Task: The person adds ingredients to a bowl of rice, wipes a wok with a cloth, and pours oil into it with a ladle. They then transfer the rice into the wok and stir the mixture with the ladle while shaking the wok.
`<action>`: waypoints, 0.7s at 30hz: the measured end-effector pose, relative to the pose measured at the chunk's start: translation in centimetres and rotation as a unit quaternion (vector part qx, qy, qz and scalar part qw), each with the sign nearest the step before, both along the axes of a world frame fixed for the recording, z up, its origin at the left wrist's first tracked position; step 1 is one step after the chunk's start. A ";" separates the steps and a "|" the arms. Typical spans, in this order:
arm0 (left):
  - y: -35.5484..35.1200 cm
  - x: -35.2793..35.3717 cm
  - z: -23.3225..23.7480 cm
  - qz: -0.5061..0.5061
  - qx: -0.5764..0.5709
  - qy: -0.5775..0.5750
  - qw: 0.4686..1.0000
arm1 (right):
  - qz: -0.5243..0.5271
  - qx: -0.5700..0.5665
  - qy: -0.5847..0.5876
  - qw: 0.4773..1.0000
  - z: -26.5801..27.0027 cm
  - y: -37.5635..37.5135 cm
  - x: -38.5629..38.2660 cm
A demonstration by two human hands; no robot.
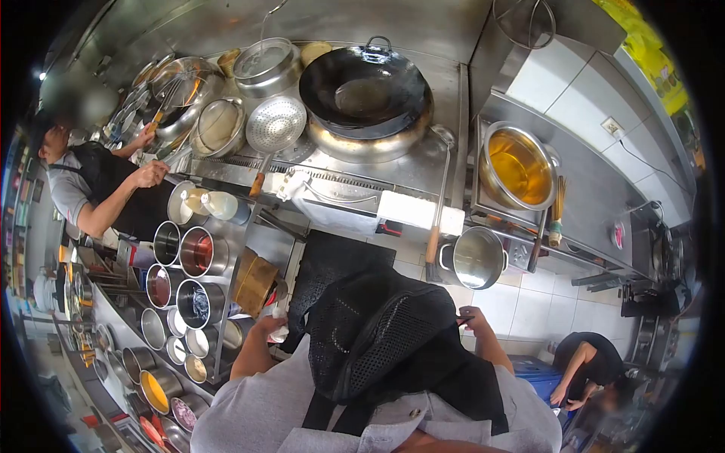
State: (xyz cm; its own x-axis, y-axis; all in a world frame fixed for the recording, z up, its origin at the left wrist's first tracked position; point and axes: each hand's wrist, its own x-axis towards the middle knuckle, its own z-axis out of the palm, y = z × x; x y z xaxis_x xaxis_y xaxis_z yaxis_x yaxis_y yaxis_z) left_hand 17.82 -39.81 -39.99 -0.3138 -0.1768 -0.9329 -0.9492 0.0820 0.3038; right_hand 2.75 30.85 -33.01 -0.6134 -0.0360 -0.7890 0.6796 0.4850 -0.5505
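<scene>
My left hand is low at the left of my body, closed around a crumpled white cloth. My right hand is at the right of my body, its fingers closed on a small dark red-edged object that I cannot make out. The dark cap in the lower middle hides the space between my hands. Ahead, a black wok rests on the stove ring. A perforated ladle lies left of it, and a long-handled ladle lies to its right.
A pot of amber oil stands at the right, above an empty steel pot. Several containers fill the left shelf, including one with red liquid. One person works at the far left; another bends down at the lower right.
</scene>
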 end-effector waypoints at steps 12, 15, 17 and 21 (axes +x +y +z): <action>4.8 -13.4 11.4 -0.136 -0.143 0.252 0.947 | -0.035 -0.040 -0.039 0.998 -4.2 0.8 0.8; 4.1 -19.0 11.3 -0.088 -0.058 0.338 0.935 | -0.039 0.030 -0.072 0.996 -1.5 -0.9 -2.2; 4.4 -23.7 13.0 -0.095 -0.060 0.392 0.913 | -0.053 0.029 -0.065 0.996 -1.2 -1.6 -3.5; 7.3 -33.4 21.2 -0.036 -0.015 0.414 0.909 | -0.066 0.028 -0.044 0.996 -0.1 -4.6 -5.5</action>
State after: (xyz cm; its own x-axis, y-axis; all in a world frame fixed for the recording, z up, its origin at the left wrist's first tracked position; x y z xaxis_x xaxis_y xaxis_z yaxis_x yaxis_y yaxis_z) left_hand -15.60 -32.52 -18.76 -0.9186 -0.1500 -0.3657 -0.3871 0.1545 0.9090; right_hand -2.73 26.25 -33.09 -0.5389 0.0865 -0.8379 0.7838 0.4159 -0.4612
